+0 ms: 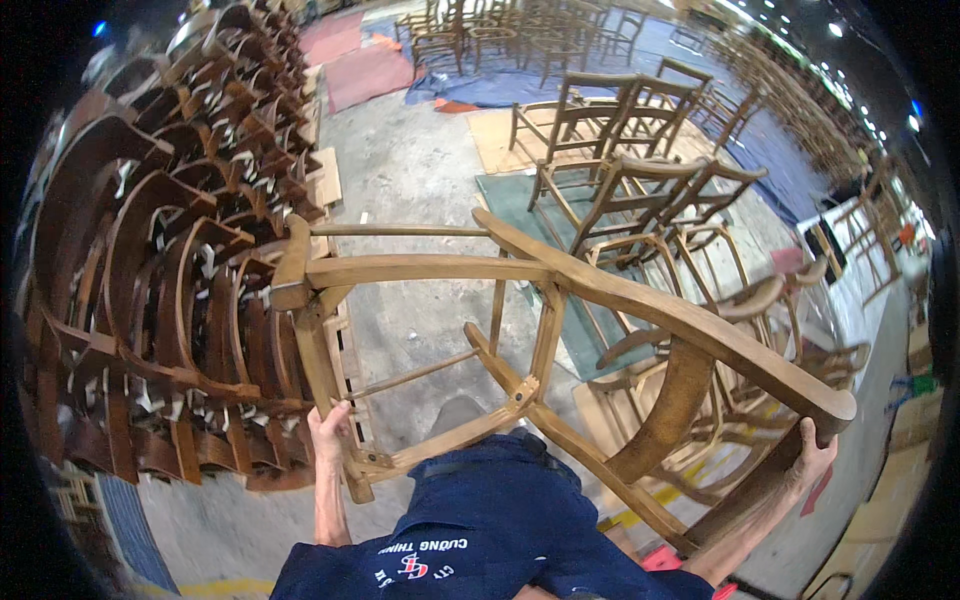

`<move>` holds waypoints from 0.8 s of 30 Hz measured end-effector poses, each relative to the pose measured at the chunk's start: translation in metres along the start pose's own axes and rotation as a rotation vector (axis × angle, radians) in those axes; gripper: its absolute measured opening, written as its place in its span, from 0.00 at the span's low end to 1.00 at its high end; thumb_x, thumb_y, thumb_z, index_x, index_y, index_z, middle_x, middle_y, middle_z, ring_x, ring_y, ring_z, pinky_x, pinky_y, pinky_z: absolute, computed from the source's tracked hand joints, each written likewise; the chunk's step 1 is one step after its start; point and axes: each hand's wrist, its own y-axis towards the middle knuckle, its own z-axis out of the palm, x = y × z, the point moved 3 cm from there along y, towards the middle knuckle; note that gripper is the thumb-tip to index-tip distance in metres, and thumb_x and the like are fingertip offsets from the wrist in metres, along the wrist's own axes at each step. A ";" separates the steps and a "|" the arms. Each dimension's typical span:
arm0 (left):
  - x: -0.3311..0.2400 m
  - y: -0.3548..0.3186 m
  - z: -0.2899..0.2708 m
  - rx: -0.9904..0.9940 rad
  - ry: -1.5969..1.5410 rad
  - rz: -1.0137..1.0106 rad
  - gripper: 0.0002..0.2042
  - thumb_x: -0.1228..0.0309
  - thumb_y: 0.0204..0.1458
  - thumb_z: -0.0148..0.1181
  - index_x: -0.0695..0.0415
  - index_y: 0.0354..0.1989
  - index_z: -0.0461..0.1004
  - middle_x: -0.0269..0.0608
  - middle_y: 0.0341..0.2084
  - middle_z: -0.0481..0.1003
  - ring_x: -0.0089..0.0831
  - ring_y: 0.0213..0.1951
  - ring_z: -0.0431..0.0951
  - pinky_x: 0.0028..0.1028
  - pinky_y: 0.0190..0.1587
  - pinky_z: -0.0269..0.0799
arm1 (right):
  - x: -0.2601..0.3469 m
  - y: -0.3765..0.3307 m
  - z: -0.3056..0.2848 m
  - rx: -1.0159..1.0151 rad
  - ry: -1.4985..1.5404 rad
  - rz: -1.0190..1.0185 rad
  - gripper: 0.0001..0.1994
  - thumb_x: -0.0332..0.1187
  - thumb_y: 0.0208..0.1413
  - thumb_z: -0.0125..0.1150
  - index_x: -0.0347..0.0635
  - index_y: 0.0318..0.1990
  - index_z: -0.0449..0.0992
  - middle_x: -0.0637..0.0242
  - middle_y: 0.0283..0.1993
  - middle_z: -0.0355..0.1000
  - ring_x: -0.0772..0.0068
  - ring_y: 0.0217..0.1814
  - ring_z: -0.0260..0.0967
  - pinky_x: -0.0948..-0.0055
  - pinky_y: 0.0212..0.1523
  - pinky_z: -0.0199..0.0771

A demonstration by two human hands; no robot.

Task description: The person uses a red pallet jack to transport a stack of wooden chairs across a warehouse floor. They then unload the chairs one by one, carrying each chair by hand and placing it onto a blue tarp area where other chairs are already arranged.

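Over the grey floor point(390, 190), beside curved brown wooden parts point(182, 440) along its left edge, a tilted wooden chair point(430, 268) spans both hands: left hand point(328, 430) clamped on the seat frame, right hand point(816, 456) on the backrest's end.

Curved wooden parts point(180, 290): dark brown, stacked in rows, left side
Pink sheets point(370, 77): spread flat, upper left of centre
Blue tarp point(510, 92): top, under distant chairs point(495, 33)
Green mat point(508, 205): right of centre, by nearer chairs point(655, 168)
Concrete floor point(390, 160): grey, stained, centre
Cardboard point(908, 432): lower right edge
Ceiling lights point(836, 30): upper right
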 end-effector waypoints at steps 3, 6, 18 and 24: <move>0.001 0.015 0.018 -0.062 -0.018 0.015 0.10 0.65 0.49 0.63 0.55 0.25 0.71 0.27 0.13 0.64 0.17 0.14 0.62 0.21 0.17 0.55 | -0.005 0.058 0.068 0.035 0.064 -0.059 0.31 0.34 0.42 0.78 0.31 0.54 0.70 0.60 0.48 0.74 0.68 0.46 0.71 0.69 0.49 0.70; 0.005 0.043 0.041 -0.152 -0.035 0.005 0.10 0.65 0.49 0.63 0.55 0.24 0.70 0.26 0.12 0.63 0.17 0.14 0.61 0.21 0.18 0.54 | -0.009 0.109 0.143 0.080 0.113 -0.069 0.31 0.34 0.43 0.77 0.32 0.53 0.71 0.61 0.47 0.74 0.69 0.45 0.71 0.69 0.50 0.70; -0.047 0.373 0.148 -0.179 -0.067 -0.009 0.12 0.63 0.47 0.65 0.57 0.27 0.71 0.27 0.13 0.63 0.18 0.15 0.61 0.21 0.18 0.52 | 0.077 0.283 0.491 0.177 0.100 -0.147 0.28 0.32 0.43 0.76 0.32 0.51 0.72 0.61 0.46 0.75 0.70 0.45 0.71 0.70 0.50 0.69; -0.092 0.524 0.193 -0.214 -0.030 -0.060 0.11 0.64 0.48 0.64 0.57 0.28 0.71 0.28 0.14 0.64 0.20 0.16 0.63 0.22 0.21 0.55 | 0.084 0.349 0.642 0.180 0.038 -0.043 0.28 0.30 0.43 0.75 0.31 0.52 0.72 0.63 0.45 0.75 0.71 0.44 0.72 0.72 0.49 0.70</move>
